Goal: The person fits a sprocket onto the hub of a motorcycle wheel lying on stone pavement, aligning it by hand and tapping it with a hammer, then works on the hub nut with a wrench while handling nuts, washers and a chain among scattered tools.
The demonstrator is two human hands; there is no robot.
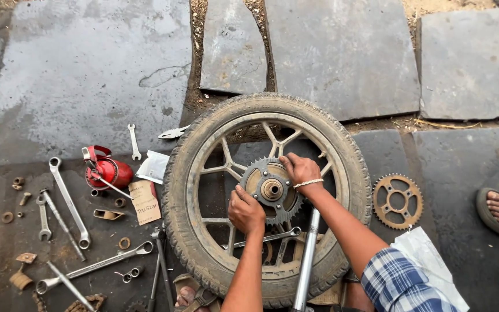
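Our left hand (245, 211) and right hand (300, 169) pressed on the sprocket (271, 189) at the wheel (267, 196) hub, fingers curled over its teeth, spare sprocket (397, 201) beside the tyre, spanners (69, 202), red oil can (108, 171) scattered left on stone floor (88, 69)

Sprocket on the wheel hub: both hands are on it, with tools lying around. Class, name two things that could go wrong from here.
1. The sprocket has sharp teeth; the left hand and right hand grip right at its toothed rim, so a slip could cut fingers.
2. Small nuts and washers lie scattered on the dirty stone slab beside the wrenches; they could easily get lost or kicked away.
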